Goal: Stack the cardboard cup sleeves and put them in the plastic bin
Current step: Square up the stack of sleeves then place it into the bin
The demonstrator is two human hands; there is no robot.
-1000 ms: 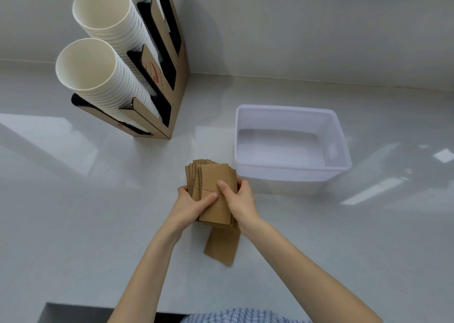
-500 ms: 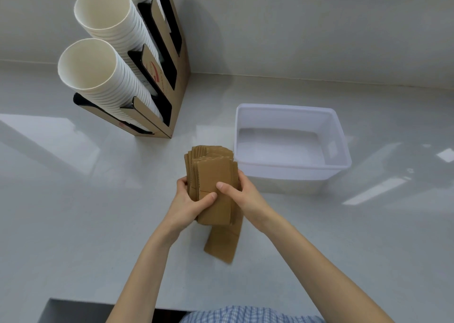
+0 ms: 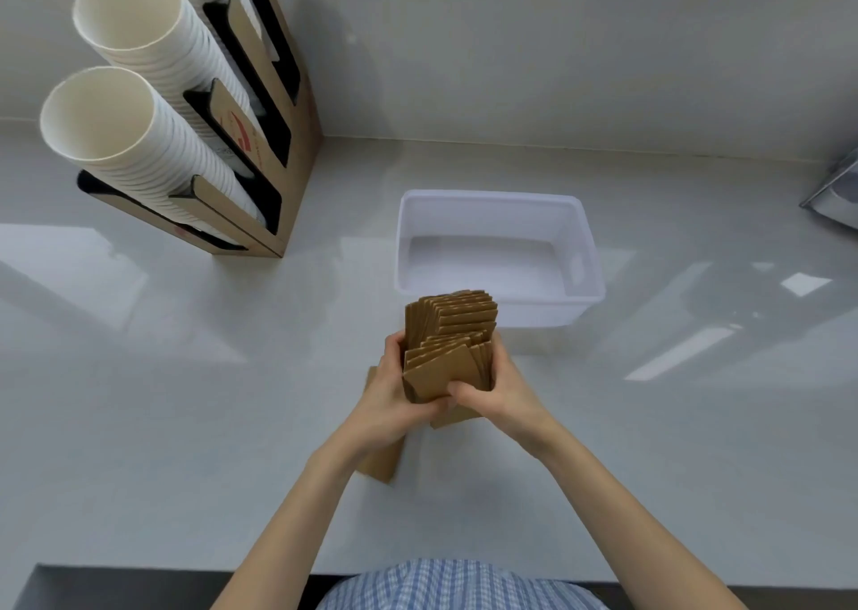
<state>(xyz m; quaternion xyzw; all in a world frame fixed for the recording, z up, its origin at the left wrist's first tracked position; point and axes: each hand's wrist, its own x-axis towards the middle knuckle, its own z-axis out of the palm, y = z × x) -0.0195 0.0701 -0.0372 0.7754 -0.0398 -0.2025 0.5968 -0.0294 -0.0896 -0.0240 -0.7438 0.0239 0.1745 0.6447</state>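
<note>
Two hands, the left hand and right hand, clamp a stack of cardboard sleeves upright just before a plastic bin holding nothing.

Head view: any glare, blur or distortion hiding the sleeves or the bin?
Head view: window glare streaks the countertop, not the stack of cardboard sleeves; the white plastic bin looks washed out; wide-angle bending tilts the cup dispenser; the loose sleeve is slightly soft.

cam: my single head view | aim: forward and steeply down at the tabletop | range: close, arm's reach
</note>
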